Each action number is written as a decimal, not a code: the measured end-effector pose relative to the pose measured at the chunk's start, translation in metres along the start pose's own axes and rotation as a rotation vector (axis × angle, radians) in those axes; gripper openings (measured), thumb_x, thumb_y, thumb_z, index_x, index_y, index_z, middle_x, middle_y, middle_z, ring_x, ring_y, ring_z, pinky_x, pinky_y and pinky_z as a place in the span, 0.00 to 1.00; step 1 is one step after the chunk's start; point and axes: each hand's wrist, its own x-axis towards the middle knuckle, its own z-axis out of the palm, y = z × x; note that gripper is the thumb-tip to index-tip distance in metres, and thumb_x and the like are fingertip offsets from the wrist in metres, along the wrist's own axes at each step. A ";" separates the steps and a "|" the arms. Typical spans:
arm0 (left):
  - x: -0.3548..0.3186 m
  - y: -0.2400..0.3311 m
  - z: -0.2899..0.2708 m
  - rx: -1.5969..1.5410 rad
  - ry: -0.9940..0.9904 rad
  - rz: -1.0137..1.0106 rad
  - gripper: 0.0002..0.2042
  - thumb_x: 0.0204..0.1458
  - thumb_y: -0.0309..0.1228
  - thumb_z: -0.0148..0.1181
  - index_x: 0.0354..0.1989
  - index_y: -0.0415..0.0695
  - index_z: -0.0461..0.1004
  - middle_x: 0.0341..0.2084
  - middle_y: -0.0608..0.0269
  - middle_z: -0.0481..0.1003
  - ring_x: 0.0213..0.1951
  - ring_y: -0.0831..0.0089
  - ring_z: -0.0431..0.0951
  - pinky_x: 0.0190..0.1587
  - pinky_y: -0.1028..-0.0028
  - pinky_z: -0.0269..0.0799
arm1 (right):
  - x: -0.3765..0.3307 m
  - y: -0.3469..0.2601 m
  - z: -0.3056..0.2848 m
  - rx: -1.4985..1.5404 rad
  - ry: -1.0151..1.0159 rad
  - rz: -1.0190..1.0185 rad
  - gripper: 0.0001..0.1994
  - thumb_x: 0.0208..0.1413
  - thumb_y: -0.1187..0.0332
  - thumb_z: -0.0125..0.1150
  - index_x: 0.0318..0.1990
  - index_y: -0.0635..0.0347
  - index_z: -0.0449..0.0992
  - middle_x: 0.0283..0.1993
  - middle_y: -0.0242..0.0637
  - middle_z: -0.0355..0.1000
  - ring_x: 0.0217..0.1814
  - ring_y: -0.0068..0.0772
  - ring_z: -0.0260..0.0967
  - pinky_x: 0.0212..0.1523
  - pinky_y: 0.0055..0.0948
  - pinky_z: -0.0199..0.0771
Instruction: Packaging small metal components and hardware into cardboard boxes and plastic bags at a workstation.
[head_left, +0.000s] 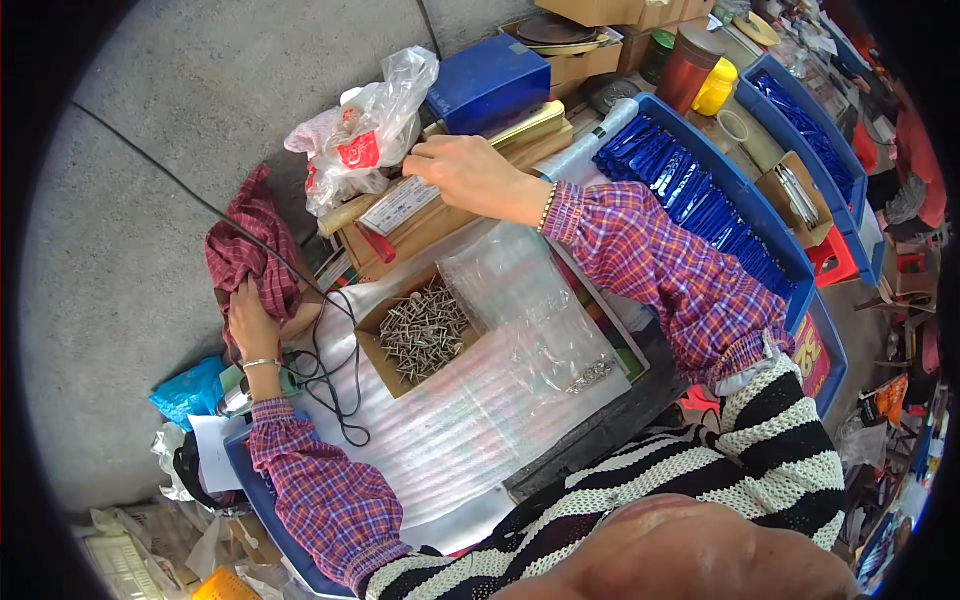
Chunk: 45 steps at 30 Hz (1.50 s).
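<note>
My left hand is at a dark red checked cloth, its fingers closed on the lower folds. Up at the back, my right hand hangs above a cardboard box with a white label. Its fingers are bent and pressed together beside a clear plastic bag with red print; whatever they pinch is hidden. Between my arms, an open cardboard box holds many metal screws or rivets. Clear plastic bags lie to its right, one with small metal pieces in its corner.
A black cable runs across the left side and coils near the screw box. Blue trays of blue metal pieces stand at the right. A blue box, a reddish-brown canister and a yellow container are at the back.
</note>
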 end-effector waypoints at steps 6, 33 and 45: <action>-0.001 0.000 0.002 -0.096 0.093 0.021 0.22 0.45 0.24 0.58 0.52 0.39 0.70 0.43 0.51 0.73 0.45 0.51 0.74 0.46 0.59 0.72 | 0.000 0.002 0.002 -0.012 -0.013 -0.002 0.10 0.44 0.78 0.58 0.37 0.59 0.72 0.34 0.35 0.68 0.40 0.40 0.70 0.37 0.35 0.72; -0.009 0.005 -0.015 -0.134 0.075 0.045 0.29 0.37 0.26 0.64 0.54 0.37 0.67 0.45 0.50 0.71 0.47 0.50 0.71 0.48 0.58 0.70 | 0.001 0.162 -0.086 0.006 -0.396 0.125 0.52 0.35 0.65 0.73 0.71 0.49 0.49 0.73 0.47 0.46 0.73 0.48 0.48 0.70 0.38 0.51; -0.027 0.017 -0.042 -0.353 0.108 0.016 0.35 0.38 0.16 0.52 0.63 0.41 0.59 0.59 0.45 0.64 0.61 0.45 0.62 0.64 0.56 0.55 | -0.001 0.111 -0.123 -0.025 -0.333 0.215 0.54 0.27 0.59 0.79 0.67 0.57 0.56 0.59 0.57 0.54 0.62 0.57 0.53 0.63 0.42 0.55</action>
